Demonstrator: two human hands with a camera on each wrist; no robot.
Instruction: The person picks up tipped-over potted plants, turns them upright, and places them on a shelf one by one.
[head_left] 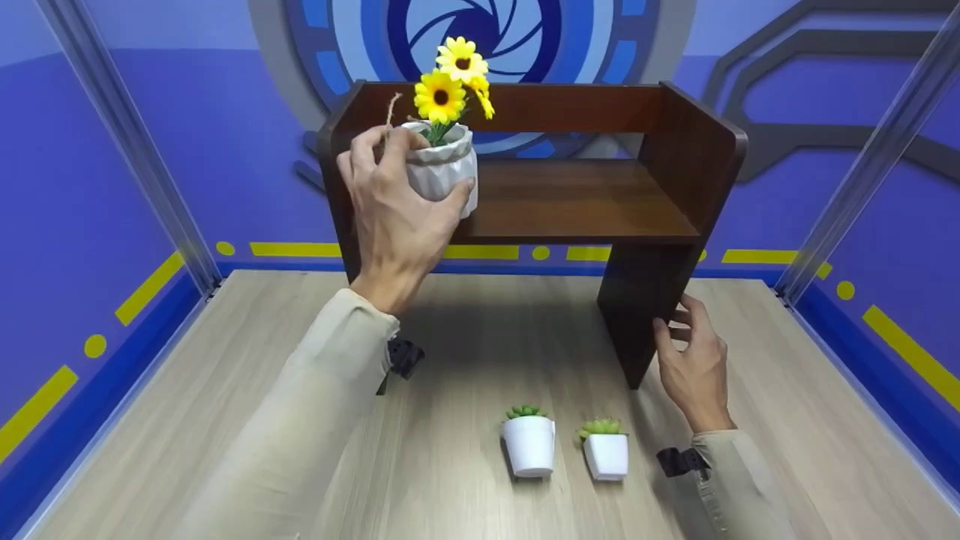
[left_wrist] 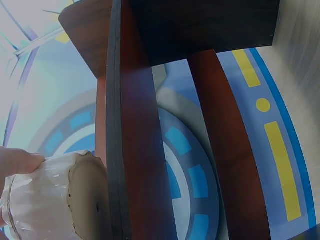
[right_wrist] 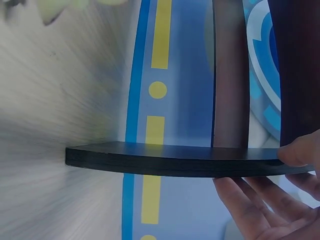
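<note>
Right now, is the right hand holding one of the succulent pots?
No, the right hand grips the side panel of the shelf unit, with the thumb on one face and fingers on the other.

Three views of one brown wooden shelf (head_left: 585,199)
Head looks forward and down from above. Both wrist views are close, turned sideways: left faces the white flowerpot (left_wrist: 40,195), right the shelf's side panel (right_wrist: 175,161). All share the blue wall (head_left: 240,157).

Left hand (head_left: 401,196) high with fingers curled, right hand (head_left: 695,367) lower, thumb opposite its fingers
</note>
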